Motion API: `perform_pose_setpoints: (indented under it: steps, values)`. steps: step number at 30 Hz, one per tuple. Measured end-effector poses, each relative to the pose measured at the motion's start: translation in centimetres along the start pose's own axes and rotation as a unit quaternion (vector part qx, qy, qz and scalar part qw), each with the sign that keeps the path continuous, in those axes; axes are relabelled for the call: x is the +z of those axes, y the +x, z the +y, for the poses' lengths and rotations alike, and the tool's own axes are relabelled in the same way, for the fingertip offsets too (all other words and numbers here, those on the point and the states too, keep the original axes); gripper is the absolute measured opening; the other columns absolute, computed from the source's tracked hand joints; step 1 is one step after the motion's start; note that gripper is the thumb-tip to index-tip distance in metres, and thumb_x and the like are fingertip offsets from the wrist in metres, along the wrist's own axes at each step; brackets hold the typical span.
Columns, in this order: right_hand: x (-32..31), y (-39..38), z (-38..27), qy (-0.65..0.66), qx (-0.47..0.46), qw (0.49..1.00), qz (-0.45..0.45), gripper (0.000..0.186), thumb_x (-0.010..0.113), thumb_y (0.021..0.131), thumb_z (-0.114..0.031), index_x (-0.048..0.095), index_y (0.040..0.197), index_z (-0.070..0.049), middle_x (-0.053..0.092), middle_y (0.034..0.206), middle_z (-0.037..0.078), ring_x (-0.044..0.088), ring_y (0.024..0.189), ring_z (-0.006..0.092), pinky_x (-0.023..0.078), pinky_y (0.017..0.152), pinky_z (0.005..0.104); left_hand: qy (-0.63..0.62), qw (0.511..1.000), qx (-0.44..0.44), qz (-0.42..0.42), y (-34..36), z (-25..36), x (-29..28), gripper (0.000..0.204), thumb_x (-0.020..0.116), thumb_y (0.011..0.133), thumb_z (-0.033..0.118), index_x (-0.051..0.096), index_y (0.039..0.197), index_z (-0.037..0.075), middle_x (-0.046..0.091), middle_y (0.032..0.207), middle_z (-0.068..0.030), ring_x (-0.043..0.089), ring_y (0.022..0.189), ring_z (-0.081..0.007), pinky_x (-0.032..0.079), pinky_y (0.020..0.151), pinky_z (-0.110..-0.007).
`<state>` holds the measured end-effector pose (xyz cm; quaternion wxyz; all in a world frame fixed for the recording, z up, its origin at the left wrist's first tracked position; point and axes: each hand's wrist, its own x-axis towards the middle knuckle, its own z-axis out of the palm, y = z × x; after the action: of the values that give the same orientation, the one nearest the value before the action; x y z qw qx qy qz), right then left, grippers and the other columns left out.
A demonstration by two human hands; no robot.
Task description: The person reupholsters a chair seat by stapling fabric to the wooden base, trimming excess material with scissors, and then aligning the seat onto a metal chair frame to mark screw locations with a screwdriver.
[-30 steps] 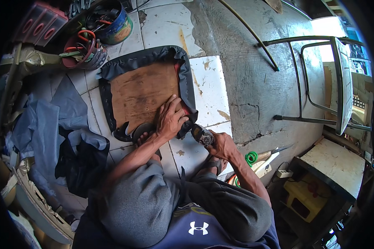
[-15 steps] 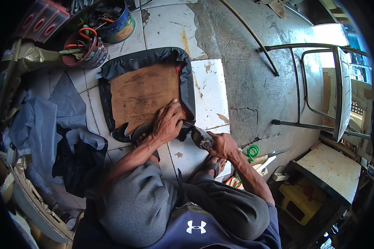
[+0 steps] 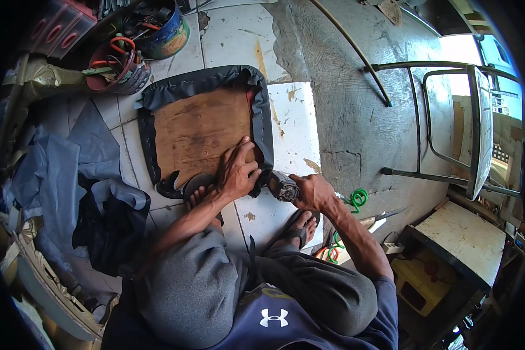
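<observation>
Grip on seat panel point(image 3: 195, 119) (on tiled flr point(image 3: 189, 58); prob stiff, mod wt, best held by rim) is L hand point(image 3: 237, 175) pressed at near R corner, pinch unclear, beside blk cover point(image 3: 263, 125), prob soft/slick, w/ dark tool point(image 3: 283, 186) clasped in R hand point(image 3: 314, 192).

The tiled floor point(image 3: 291, 116) supports the seat panel point(image 3: 198, 125). Grey fabric point(image 3: 58, 175) lies left of the panel; a red tub point(image 3: 131, 81) and a blue tub point(image 3: 174, 42) stand beyond its far-left corner.
</observation>
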<state>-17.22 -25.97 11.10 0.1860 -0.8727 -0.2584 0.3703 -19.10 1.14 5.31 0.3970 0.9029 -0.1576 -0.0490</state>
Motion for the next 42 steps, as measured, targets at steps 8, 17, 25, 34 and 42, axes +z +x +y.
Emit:
perform_pose_setpoints:
  steps: [8, 17, 25, 34, 42]
  values:
    - [-0.8, 1.2, 0.6, -0.012, -0.027, 1.0, 0.002, 0.058, 0.072, 0.078, -0.033, 0.059, 0.129, -0.008, 0.07, 0.075, 0.024, 0.07, 0.072, 0.0451, 0.057, 0.071, 0.0529, -0.026, 0.994, -0.078, 0.074, 0.9, 0.9, 1.2, 0.017, 0.08, 0.081, 0.017, 0.072, 0.087, 0.004, 0.051, 0.14, -0.0167, 0.04, 0.142, -0.0376, 0.031, 0.11, -0.053]
    - [-0.1, 1.0, 0.8, -0.019, -0.06, 0.997, 0.039, 0.062, 0.071, 0.076, -0.032, 0.059, 0.132, -0.008, 0.07, 0.075, 0.024, 0.07, 0.072, 0.0441, 0.058, 0.069, 0.0512, -0.005, 0.998, -0.048, 0.035, 0.9, -0.3, 0.5, 0.016, 0.079, 0.082, 0.018, 0.071, 0.085, 0.005, 0.052, 0.136, -0.0154, 0.043, 0.14, -0.0366, 0.032, 0.107, -0.053]
    - [-2.7, 1.9, -0.6, -0.016, -0.019, 1.0, 0.013, 0.053, 0.069, 0.075, -0.03, 0.064, 0.123, -0.009, 0.071, 0.078, 0.024, 0.069, 0.074, 0.0447, 0.057, 0.077, 0.0509, -0.002, 0.999, -0.035, 0.035, 0.6, -0.3, 0.5, 0.014, 0.079, 0.081, 0.015, 0.07, 0.086, 0.005, 0.052, 0.135, -0.0157, 0.043, 0.139, -0.0366, 0.034, 0.106, -0.052]
    - [-4.2, 3.7, -0.2, 0.014, -0.02, 0.998, 0.055, 0.054, 0.069, 0.073, -0.026, 0.066, 0.12, -0.002, 0.067, 0.071, 0.026, 0.068, 0.07, 0.0446, 0.058, 0.068, 0.05, 0.0, 0.999, -0.026, 0.035, 0.8, -0.5, 0.3, 0.016, 0.074, 0.084, 0.016, 0.072, 0.095, 0.004, 0.05, 0.137, -0.0159, 0.043, 0.139, -0.0376, 0.033, 0.107, -0.052]
    - [-2.7, 2.4, -0.1, 0.118, 0.016, 0.983, 0.143, 0.048, 0.069, 0.074, -0.022, 0.068, 0.116, -0.001, 0.067, 0.071, 0.026, 0.069, 0.071, 0.0442, 0.057, 0.069, 0.0474, -0.021, 0.996, -0.053, 0.074, -1.5, -0.1, -0.1, 0.02, 0.074, 0.086, 0.021, 0.068, 0.092, 0.003, 0.052, 0.123, -0.0184, 0.049, 0.126, -0.0371, 0.036, 0.106, -0.049]
